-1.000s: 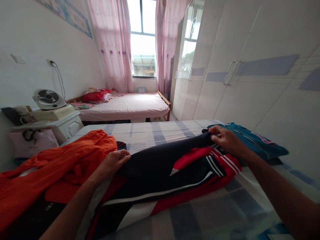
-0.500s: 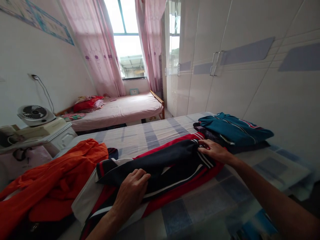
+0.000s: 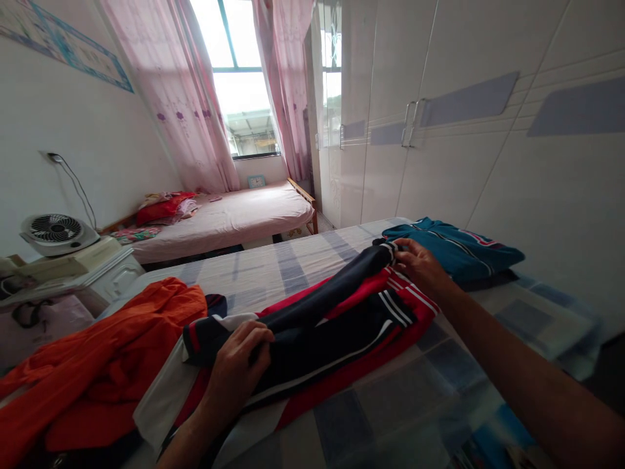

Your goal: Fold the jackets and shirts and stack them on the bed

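A navy, red and white track jacket (image 3: 336,332) lies on the bed with its striped hem toward the right. My right hand (image 3: 420,264) is closed on the white-striped cuff of a navy sleeve (image 3: 336,286), raised a little above the red fabric. At the sleeve's other end, my left hand (image 3: 244,358) has curled fingers gripping the navy cloth. Left of it lies a crumpled orange garment (image 3: 131,358). Just beyond my right hand rests a folded teal zip jacket (image 3: 459,251), on top of dark clothing.
The checked bedsheet (image 3: 390,404) spreads under the clothes. Behind stands a second bed with a pink sheet (image 3: 244,218). A fan (image 3: 56,231) sits on boxes at the left. White wardrobe doors (image 3: 463,163) line the right side.
My right hand has lifted the navy sleeve's cuff up and away, baring the red part and striped hem below. The left hand has shifted slightly left. The view has turned a little.
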Tool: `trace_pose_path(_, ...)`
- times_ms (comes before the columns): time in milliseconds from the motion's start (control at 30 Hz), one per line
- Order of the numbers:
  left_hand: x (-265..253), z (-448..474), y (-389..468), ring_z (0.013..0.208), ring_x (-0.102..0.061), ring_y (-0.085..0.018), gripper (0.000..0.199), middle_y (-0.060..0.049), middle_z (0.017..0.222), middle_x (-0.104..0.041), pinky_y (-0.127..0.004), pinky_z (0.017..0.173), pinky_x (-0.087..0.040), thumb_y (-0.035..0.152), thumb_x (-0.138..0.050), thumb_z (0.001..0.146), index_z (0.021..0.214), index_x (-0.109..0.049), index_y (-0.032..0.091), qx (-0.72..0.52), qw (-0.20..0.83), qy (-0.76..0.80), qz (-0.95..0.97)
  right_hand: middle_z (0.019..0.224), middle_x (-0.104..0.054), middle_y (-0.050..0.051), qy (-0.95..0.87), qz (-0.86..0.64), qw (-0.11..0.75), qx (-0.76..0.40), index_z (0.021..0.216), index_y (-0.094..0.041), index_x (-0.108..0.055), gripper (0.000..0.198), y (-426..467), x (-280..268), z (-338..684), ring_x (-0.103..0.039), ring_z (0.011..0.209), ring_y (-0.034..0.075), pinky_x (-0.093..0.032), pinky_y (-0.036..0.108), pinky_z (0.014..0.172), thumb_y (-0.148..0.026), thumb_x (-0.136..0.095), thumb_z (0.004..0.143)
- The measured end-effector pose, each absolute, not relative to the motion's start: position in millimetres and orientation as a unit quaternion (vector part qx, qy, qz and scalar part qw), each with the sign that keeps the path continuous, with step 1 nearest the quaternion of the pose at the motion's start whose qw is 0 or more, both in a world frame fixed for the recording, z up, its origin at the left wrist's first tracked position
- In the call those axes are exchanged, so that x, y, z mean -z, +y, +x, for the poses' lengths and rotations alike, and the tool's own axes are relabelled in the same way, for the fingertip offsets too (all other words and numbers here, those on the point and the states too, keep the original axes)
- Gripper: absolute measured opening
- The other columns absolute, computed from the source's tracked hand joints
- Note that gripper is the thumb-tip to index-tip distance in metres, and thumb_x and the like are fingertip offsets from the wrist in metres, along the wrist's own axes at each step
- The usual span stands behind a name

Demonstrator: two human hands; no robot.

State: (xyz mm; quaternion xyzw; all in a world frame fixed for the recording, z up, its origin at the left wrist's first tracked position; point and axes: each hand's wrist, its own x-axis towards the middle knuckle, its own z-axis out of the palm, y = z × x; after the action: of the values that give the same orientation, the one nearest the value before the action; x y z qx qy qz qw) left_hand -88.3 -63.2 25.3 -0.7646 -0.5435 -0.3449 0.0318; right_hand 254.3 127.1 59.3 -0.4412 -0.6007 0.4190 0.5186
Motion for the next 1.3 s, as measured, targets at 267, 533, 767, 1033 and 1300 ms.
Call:
trace_pose_path(267, -14, -87, -79, 0.094, -0.06, -0.018, 0.018, -0.007, 0.107, -0.062, -0.029, 0.081, -0.049, 0.015, -0.043, 0.084, 0.084, -0.059, 0.022, 0.243, -0.014, -0.545, -0.802, 0.109, -0.065, 0.011, -0.629, -0.535, 0.373, -0.423, 0.117, -0.019, -0.052, 0.055, 120, -23, 287, -0.064, 0.096, 0.022, -0.053, 0.033, 0.081, -0.011, -0.051, 0.062)
trace_pose_path(533, -7, -111, -48, 0.119, -0.051, -0.029, 0.04, -0.013, 0.126, -0.059, -0.048, 0.102, -0.038, 0.036, -0.046, 0.088, 0.121, -0.058, 0.017, 0.176, 0.066, -0.668, -0.72, 0.105, -0.066, 0.006, -0.639, -0.455, 0.489, -0.382, 0.118, -0.023, -0.055, 0.045, 118, -47, 280, -0.065, 0.088, 0.019, -0.053, 0.031, 0.075, -0.031, -0.057, 0.074)
trace_pose_path(767, 1, -122, -50, 0.12, -0.052, -0.027, 0.039, -0.01, 0.127, -0.059, -0.046, 0.104, -0.038, 0.032, -0.045, 0.087, 0.12, -0.06, 0.02, 0.151, 0.063, -0.667, -0.727, 0.106, -0.065, 0.012, -0.765, -0.578, 0.265, -0.104, 0.107, -0.016, -0.063, 0.038, 128, -18, 287, -0.061, 0.098, 0.024, -0.048, 0.037, 0.088, -0.012, -0.045, 0.073)
trace_pose_path(1033, -4, -153, -135, 0.128, -0.041, -0.03, 0.06, -0.016, 0.136, -0.047, -0.044, 0.108, -0.032, 0.052, -0.036, 0.085, 0.127, -0.052, 0.012, 0.296, 0.149, -0.79, -0.516, 0.13, -0.054, 0.012, -0.809, -0.447, 0.37, 0.09, 0.127, -0.017, -0.049, 0.041, 69, -31, 235, -0.046, 0.123, 0.026, -0.036, 0.044, 0.103, -0.029, -0.043, 0.089)
trace_pose_path(1300, 3, -151, -186, 0.097, -0.06, -0.031, 0.076, -0.017, 0.114, -0.057, -0.042, 0.088, -0.047, 0.068, -0.033, 0.073, 0.116, -0.057, 0.011, 0.279, -0.02, -0.913, -0.297, 0.144, -0.042, 0.008, -0.893, -0.351, 0.28, 0.013, 0.135, -0.021, -0.046, 0.046, 26, -1, 138, -0.029, 0.136, 0.025, -0.027, 0.045, 0.108, -0.036, -0.043, 0.092)
